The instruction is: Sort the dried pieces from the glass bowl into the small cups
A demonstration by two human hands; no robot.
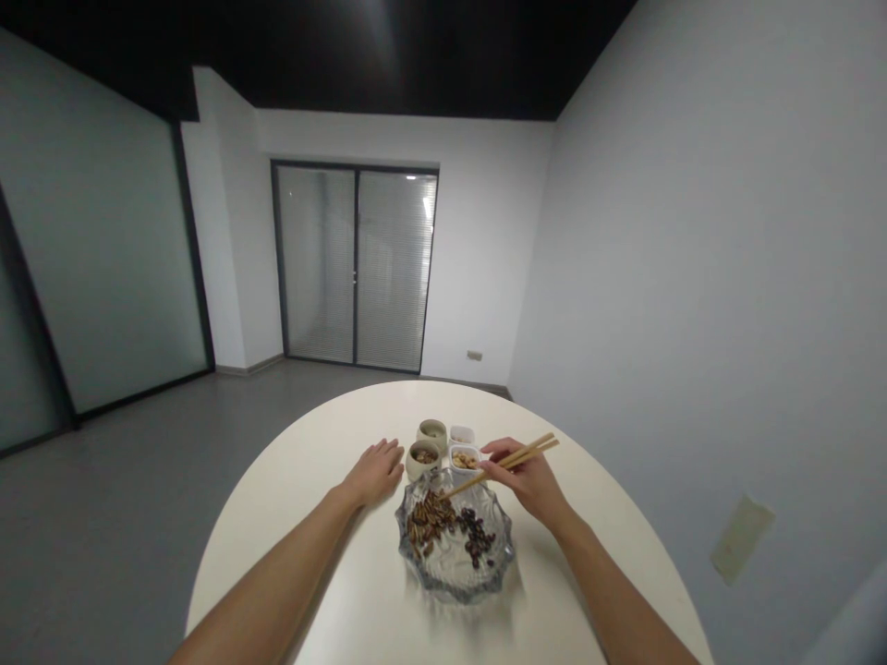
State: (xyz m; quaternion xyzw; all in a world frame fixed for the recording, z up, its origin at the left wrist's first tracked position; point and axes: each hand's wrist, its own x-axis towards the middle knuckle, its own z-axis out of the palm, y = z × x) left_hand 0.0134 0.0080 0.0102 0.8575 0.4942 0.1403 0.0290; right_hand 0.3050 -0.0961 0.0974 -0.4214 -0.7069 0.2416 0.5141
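Observation:
My right hand (528, 478) is closed around a pair of wooden chopsticks (500, 466), whose tips reach down into a scalloped glass bowl (500, 565). That bowl holds brown seeds on its left and dark beans on its right. My left hand (376, 471) lies flat on the round white table (333, 443), fingers stretched out, just left of a small round cup (422, 457) with brown bits in it. Nothing is in the left hand.
Behind the glass bowl stand a second round cup (432, 431) and two small white square dishes (464, 456), (462, 433). The table's far edge curves close behind them. Beyond are grey floor, a glass sliding door and a wall close on the right.

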